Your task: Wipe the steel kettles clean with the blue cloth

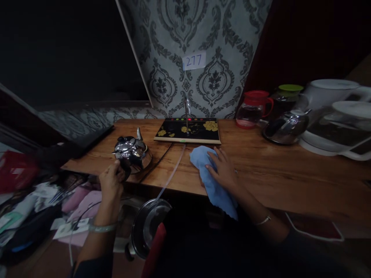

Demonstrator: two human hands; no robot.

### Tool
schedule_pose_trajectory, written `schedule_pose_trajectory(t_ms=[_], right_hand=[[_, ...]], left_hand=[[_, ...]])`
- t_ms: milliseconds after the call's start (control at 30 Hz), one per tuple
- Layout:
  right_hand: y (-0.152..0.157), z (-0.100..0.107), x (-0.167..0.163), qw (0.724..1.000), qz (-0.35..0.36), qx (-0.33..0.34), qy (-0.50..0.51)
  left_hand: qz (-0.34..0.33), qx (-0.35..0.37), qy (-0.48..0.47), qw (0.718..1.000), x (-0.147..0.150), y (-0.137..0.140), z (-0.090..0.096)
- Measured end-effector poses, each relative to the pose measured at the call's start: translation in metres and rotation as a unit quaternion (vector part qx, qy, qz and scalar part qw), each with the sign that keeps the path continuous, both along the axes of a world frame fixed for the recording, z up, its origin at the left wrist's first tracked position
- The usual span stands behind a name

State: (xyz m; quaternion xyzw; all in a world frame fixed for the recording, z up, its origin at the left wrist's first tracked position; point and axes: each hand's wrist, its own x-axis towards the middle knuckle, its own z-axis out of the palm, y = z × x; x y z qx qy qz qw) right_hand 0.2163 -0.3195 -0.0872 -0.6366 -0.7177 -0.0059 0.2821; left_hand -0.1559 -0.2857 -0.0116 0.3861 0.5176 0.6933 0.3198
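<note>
My left hand (111, 179) is closed round the dark handle of a shiny metal kettle (135, 152), which stands on the left part of the wooden counter (278, 170). My right hand (224, 170) rests on a light blue cloth (207, 173), fingers spread over it near the counter's front edge. The lower end of the cloth hangs over that edge. Behind both hands lies a black electric tea stove plate (197, 129) with gold flowers, a lit red light and a thin metal spout rising from it.
A red-lidded glass jug (251, 110), a second metal kettle (286, 125) and clear plastic pitchers (333, 123) stand at the right. A clear tube (172, 172) runs down into a pot (152, 227) below the counter. A large dark screen (72, 50) overhangs the left.
</note>
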Motion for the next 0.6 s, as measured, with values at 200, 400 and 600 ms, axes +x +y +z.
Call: schedule_pose_trajectory(t_ms=[200,400,600], right_hand=[[-0.008,-0.001,-0.012,0.999,0.032,-0.024,-0.032],[-0.004,-0.005,0.009,0.998,0.054,-0.008,-0.03],[-0.03,0.004,0.098,0.988,-0.144,0.033,-0.05]], left_hand=[[-0.056,-0.003,-0.024,0.998,0.022,-0.021,0.014],[-0.128,-0.023,-0.025,0.991,0.054,-0.048,0.024],[-0.19,-0.043,-0.017,0.981,0.087,-0.06,0.019]])
